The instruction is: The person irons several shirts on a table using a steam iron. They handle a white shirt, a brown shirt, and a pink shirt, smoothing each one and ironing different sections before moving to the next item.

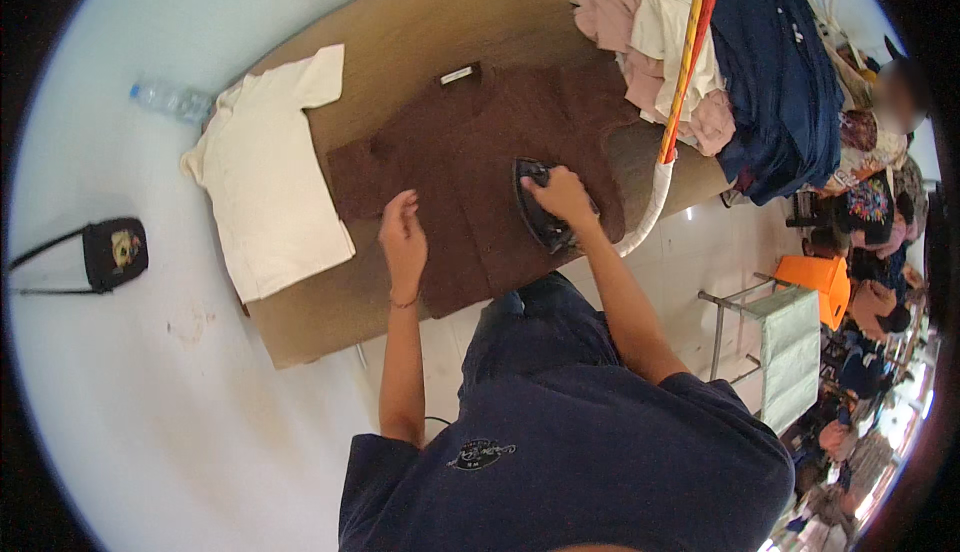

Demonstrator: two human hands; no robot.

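A dark brown short-sleeved shirt lies spread over a table with a brown cover, its neck label at the far side. My right hand grips the handle of a black clothes iron, which rests on the right half of the shirt. Above the shirt's lower left part, my left hand holds nothing, its fingers loosely bent and apart. Left of the shirt lies a cream short-sleeved shirt, laid flat and reaching over the table's left end.
A white-wrapped cord with a red and yellow sleeve rises beside the iron. Heaped cream and pink garments and a navy pile occupy the right end. A plastic bottle lies left. Beyond stand a metal-framed stand and an orange chair.
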